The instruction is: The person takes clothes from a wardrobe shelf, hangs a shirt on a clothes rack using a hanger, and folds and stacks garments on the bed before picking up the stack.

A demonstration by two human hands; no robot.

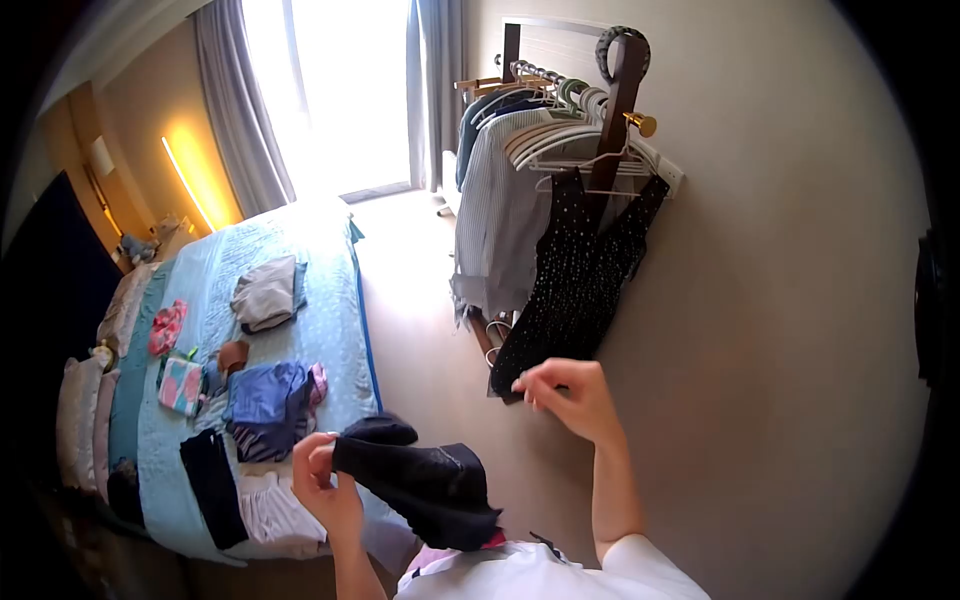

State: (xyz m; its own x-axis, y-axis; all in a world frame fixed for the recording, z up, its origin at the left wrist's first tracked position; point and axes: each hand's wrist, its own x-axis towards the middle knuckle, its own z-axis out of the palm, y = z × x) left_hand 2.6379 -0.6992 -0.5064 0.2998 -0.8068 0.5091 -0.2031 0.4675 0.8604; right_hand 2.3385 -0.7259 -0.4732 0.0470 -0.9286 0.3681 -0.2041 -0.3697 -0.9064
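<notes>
A: Where is the black garment, and what has hold of it?

B: The black cloth garment hangs at the near side, in front of the person's white top and just right of the bedspread. The left hand pinches its upper left end between thumb and fingers, and the rest droops to the right

A: And the right hand?

B: Raised, farther off and to the right, fingers loosely bent, with no cloth to be seen in them. Whether the fingertips meet I cannot tell. It overlaps the view of the sparkly black dress hanging from the clothes rack, but I cannot tell if they touch

A: How would you expect the garment to handle?

B: Light and soft, judging by how it folds and sags from one pinch. It looks opaque and limp, so it should bend anywhere and hold no shape of its own. I see nothing fragile on it, though the weave is too blurred to say how slippery it is

A: Best place to grip it?

B: Along an edge, I'd say, with one hand at the pinched end and the other at the drooping right end. A grip in the middle would likely just bunch it
</notes>
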